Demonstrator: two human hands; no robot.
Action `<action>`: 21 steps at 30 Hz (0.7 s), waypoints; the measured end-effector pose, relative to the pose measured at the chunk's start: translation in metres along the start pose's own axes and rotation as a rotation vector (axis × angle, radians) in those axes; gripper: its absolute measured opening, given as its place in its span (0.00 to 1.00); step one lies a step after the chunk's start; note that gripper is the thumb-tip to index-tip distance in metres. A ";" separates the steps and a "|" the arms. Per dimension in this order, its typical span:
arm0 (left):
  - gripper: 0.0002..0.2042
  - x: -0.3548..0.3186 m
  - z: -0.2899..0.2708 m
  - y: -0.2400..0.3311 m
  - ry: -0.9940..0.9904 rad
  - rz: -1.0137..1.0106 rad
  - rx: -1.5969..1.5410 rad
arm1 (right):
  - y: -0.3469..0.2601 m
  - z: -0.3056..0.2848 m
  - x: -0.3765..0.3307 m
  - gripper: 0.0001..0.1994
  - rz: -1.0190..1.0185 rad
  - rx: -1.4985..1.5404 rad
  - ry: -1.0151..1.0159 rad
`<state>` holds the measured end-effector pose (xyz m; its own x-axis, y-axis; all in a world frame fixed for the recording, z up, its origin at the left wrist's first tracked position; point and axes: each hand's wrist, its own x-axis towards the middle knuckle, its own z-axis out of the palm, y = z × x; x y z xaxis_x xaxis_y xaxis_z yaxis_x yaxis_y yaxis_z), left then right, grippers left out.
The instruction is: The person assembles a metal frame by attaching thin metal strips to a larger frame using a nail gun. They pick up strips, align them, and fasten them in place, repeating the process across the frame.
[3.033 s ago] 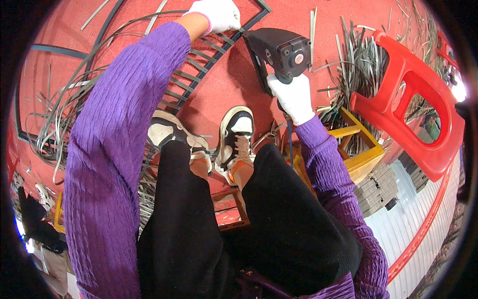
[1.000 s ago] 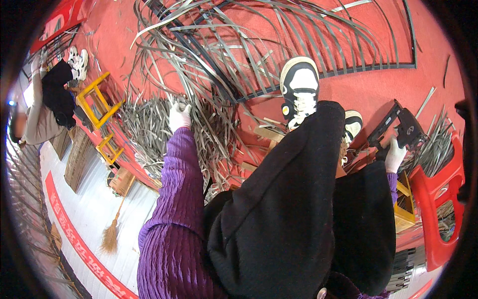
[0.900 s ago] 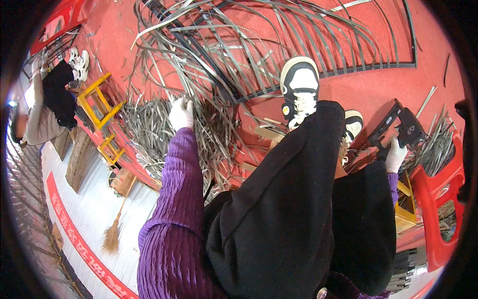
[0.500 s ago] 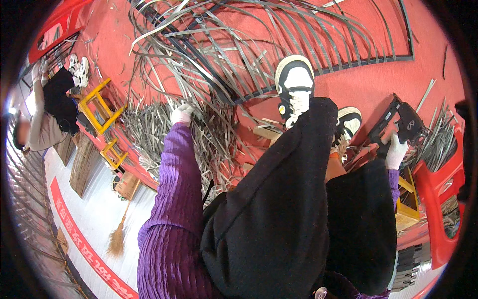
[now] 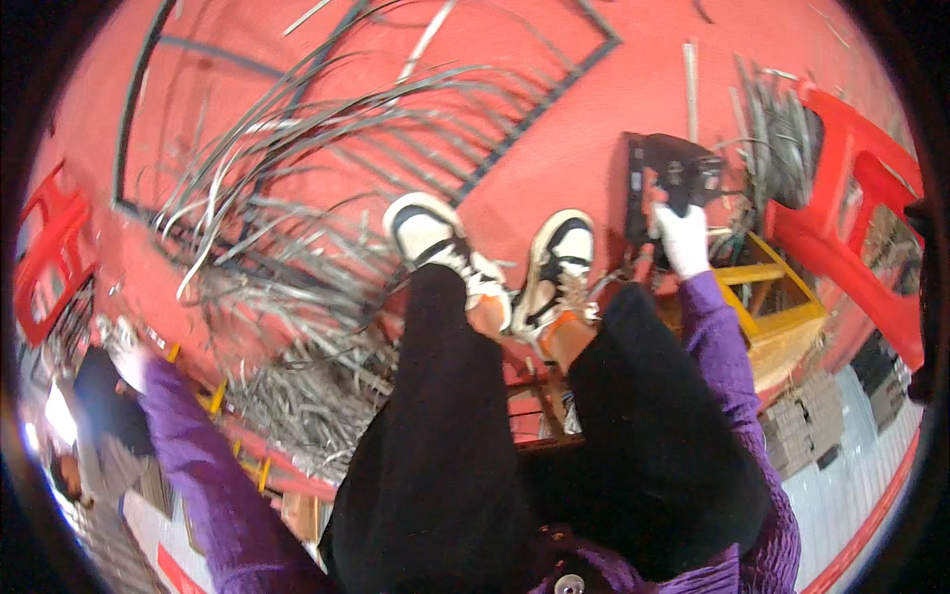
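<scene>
Head view is showing my right hand [image 5: 681, 236], white-gloved, closing around the grip of a black power tool [image 5: 665, 183] lying on the red floor [image 5: 584, 109] just beyond my shoes [image 5: 495, 262]. I am judging it heavy and rigid, best taken by that handle. My left hand [image 5: 127, 358] is blurring at the picture's edge near the thin metal strips [image 5: 297, 396]; I cannot tell whether it is gripping anything.

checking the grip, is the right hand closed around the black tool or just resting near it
Closed on it: the gloved right hand wraps the black tool's handle above the red floor.
</scene>
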<state>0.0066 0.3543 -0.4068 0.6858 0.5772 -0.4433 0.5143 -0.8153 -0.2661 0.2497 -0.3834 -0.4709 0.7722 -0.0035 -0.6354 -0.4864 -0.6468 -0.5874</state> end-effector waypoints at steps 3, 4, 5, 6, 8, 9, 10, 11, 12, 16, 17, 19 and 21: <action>0.15 0.127 -0.103 0.146 0.394 0.461 -0.179 | -0.003 0.004 -0.001 0.13 0.084 -0.026 0.013; 0.14 0.152 -0.133 0.204 0.473 0.619 -0.218 | -0.004 0.004 -0.002 0.12 0.054 -0.012 0.008; 0.14 0.166 -0.162 0.262 0.534 0.760 -0.246 | -0.005 0.005 -0.003 0.12 0.082 -0.032 0.009; 0.14 0.169 -0.180 0.320 0.578 0.896 -0.268 | -0.006 0.006 -0.004 0.11 0.061 -0.057 0.019; 0.13 0.152 -0.192 0.425 0.578 1.105 -0.264 | -0.009 0.007 -0.006 0.10 0.050 -0.051 0.028; 0.13 0.137 -0.185 0.470 0.542 1.183 -0.249 | -0.010 0.007 -0.007 0.10 0.071 -0.048 0.032; 0.13 0.121 -0.172 0.506 0.486 1.229 -0.221 | -0.011 0.007 -0.007 0.10 0.044 -0.088 0.028; 0.12 0.101 -0.146 0.535 0.372 1.130 -0.281 | -0.012 0.008 -0.007 0.09 0.060 -0.094 0.026; 0.11 0.079 -0.120 0.558 0.257 1.031 -0.342 | -0.013 0.008 -0.006 0.09 0.022 -0.068 0.044; 0.11 0.067 -0.056 0.576 -0.058 0.771 -0.368 | -0.017 0.009 -0.005 0.08 0.003 -0.091 0.039; 0.11 0.069 -0.048 0.576 -0.084 0.778 -0.399 | -0.019 0.008 -0.005 0.08 0.057 -0.119 0.036; 0.11 0.076 -0.043 0.577 -0.086 0.739 -0.440 | -0.027 0.009 -0.003 0.09 -0.035 -0.068 0.044; 0.10 0.080 -0.044 0.581 -0.066 0.756 -0.466 | -0.037 0.011 -0.002 0.09 -0.056 0.010 0.045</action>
<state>0.3827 -0.0714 -0.5588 0.9032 -0.1234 -0.4111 0.1029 -0.8676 0.4865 0.2611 -0.3513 -0.4534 0.8160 -0.0021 -0.5780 -0.4455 -0.6395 -0.6266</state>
